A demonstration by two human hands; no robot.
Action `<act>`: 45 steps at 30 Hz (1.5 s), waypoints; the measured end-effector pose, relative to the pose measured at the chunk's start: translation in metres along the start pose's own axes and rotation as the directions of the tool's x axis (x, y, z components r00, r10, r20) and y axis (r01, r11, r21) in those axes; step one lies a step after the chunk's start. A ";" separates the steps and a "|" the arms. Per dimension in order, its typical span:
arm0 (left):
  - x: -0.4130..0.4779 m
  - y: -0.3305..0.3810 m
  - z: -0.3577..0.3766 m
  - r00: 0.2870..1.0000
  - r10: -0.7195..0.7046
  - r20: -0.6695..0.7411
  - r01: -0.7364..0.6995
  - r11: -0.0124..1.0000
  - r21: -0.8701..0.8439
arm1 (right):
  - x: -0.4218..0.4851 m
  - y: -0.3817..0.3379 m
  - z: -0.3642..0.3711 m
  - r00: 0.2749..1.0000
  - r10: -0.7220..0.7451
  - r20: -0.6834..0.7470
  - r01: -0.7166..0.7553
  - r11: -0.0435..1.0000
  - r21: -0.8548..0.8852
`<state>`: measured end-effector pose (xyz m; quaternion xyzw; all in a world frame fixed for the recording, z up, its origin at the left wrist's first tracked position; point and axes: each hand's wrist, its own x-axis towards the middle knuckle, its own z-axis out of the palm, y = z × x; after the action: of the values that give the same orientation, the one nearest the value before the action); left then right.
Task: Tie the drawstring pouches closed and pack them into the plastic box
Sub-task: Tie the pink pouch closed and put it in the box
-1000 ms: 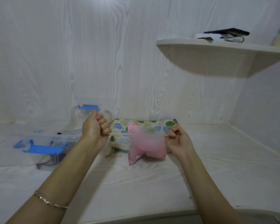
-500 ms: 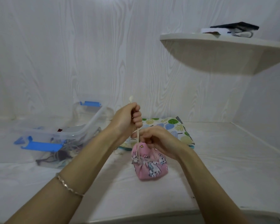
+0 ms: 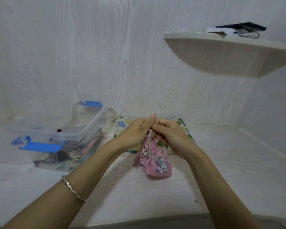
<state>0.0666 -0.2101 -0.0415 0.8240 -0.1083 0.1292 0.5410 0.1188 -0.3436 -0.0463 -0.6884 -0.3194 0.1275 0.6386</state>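
A pink drawstring pouch (image 3: 156, 164) with a cartoon print hangs just above the white counter, its mouth cinched tight. Its pale drawstring (image 3: 149, 141) runs up from the gathered mouth into both hands. My left hand (image 3: 135, 131) and my right hand (image 3: 170, 136) meet above the pouch, and each pinches the drawstring. A white pouch with a leaf print (image 3: 122, 128) lies flat behind my hands. The clear plastic box (image 3: 89, 128) with blue clips stands at the left, with several pouches and cords inside.
The box's lid with a blue latch (image 3: 38, 146) sits at the box's near left side. A white corner shelf (image 3: 229, 52) with dark items juts out at upper right. Walls close in the counter (image 3: 155, 195) at the back and right.
My hands first held the drawstring ends wide apart, then came together above the pouch. The pouch's mouth went from loose to cinched, and my left hand dropped to meet the right.
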 end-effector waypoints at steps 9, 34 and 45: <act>0.002 0.003 -0.026 0.978 0.051 -0.203 -0.044 0.998 0.039 | 0.008 -0.011 -0.023 0.983 -0.065 -0.173 0.080 0.993 0.083; 0.033 0.043 -0.054 0.996 -0.082 -0.028 0.086 0.968 0.235 | 0.041 -0.062 -0.021 0.980 -0.096 -0.177 0.089 0.995 -0.050; 0.031 0.031 -0.043 0.997 -0.033 -0.073 0.049 0.970 0.238 | 0.035 -0.052 -0.005 0.907 -0.414 -0.083 0.236 0.661 -0.713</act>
<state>0.0820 -0.1837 0.0116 0.8804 -0.0563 0.1582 0.4434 0.1339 -0.3281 0.0124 -0.8163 -0.3831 -0.2005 0.3829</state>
